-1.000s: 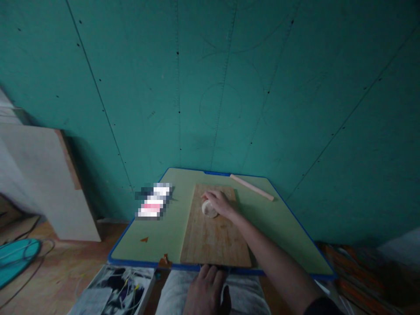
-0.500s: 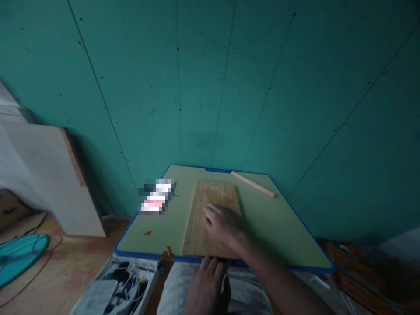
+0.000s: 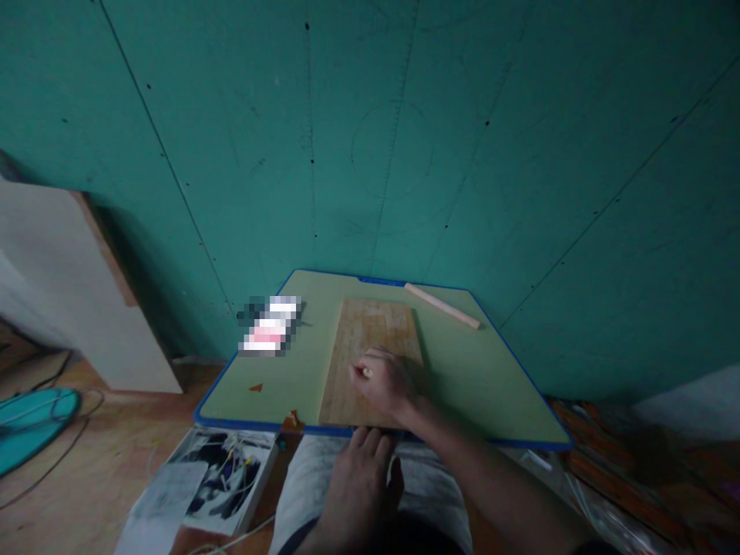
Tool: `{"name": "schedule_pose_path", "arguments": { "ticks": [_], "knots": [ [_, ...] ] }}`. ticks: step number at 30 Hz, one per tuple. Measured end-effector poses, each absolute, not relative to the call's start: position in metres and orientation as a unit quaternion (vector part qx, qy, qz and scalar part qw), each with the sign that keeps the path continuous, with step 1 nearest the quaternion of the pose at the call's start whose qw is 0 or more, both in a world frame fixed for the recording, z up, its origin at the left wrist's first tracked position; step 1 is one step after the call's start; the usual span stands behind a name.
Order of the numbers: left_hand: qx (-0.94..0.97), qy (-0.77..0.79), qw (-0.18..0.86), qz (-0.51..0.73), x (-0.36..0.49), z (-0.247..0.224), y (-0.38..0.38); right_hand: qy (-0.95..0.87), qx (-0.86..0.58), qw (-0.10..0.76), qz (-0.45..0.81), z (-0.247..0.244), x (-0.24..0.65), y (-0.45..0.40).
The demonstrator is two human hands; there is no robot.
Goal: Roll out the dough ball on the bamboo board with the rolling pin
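Right hand (image 3: 382, 378) is closed round pale lump (image 3: 368, 373), over board (image 3: 375, 324); long axis hidden; left hand (image 3: 359, 476) farther off, grip unclear

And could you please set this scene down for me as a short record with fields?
Right hand: over the wooden board, fingers curled around a pale lump, mostly hidden
Left hand: palm down, at the near edge of the table; fingertips hidden
Board: lying flat on the table
Stick: wooden, lying at the table's far right
Table: green top, blue rim
Item at left: pixelated; cannot tell what it is
Wall: green, behind the table
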State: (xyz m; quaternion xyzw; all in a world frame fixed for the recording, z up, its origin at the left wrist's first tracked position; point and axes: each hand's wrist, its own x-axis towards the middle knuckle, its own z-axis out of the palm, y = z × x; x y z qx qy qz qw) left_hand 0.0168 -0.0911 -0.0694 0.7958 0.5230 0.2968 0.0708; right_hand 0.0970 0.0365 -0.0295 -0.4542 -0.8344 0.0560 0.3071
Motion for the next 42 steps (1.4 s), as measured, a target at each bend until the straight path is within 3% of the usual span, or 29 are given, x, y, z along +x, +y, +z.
{"name": "schedule_pose_path", "arguments": {
  "ticks": [8, 24, 38, 42],
  "knots": [
    [0.786, 0.533, 0.087, 0.302, 0.021, -0.067, -0.094, -0.798, -0.504, 0.299, 0.142, -0.02, 0.085, 0.064],
    [0.79, 0.545, 0.119, 0.255, 0.018, -0.066, -0.096, -0.591, -0.574, 0.438, 0.359, -0.016, 0.079, 0.151],
    [0.796, 0.538, 0.069, 0.268, 0.016, -0.072, -0.093, -0.536, -0.489, 0.375, 0.577, -0.003, 0.138, 0.143],
    [0.799, 0.533, 0.061, 0.273, 0.014, -0.07, -0.094, -0.51, -0.489, 0.398, 0.585, 0.005, 0.152, 0.135]
  ]
}}
